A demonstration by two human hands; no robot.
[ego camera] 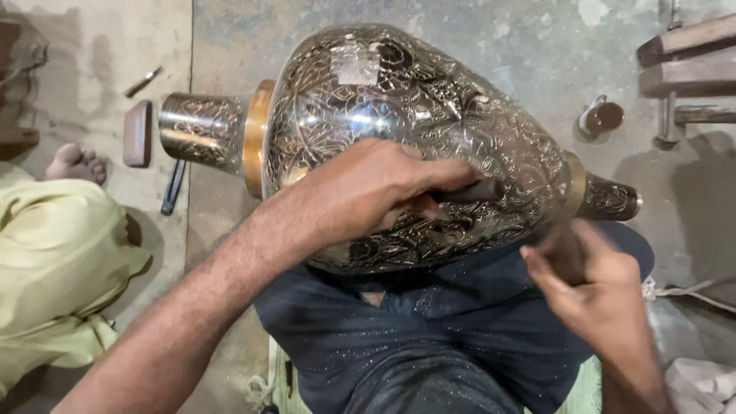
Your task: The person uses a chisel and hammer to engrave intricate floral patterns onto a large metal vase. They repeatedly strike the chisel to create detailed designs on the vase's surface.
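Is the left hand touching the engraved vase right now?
Touching. The head view shows the left hand resting on the engraved metal vase, gripping a dark tool.

Concrete floor [491,34], grey and stained, w/ small items scattered.
Left side: reddish-brown block [138,133], thin metal stick [143,81], dark slim tool [173,186], someone's bare foot [75,164]. Right side: brown cup [602,118] near wooden pieces [686,69]; rope [690,291] at right edge.

At the upper right of the frame I see a brown cup [602,118] on the concrete floor [537,46] near wooden boards [686,57]. At the upper left lie a flat brown block [138,133] and a dark tool [174,186], just beside another person's bare foot [75,163].
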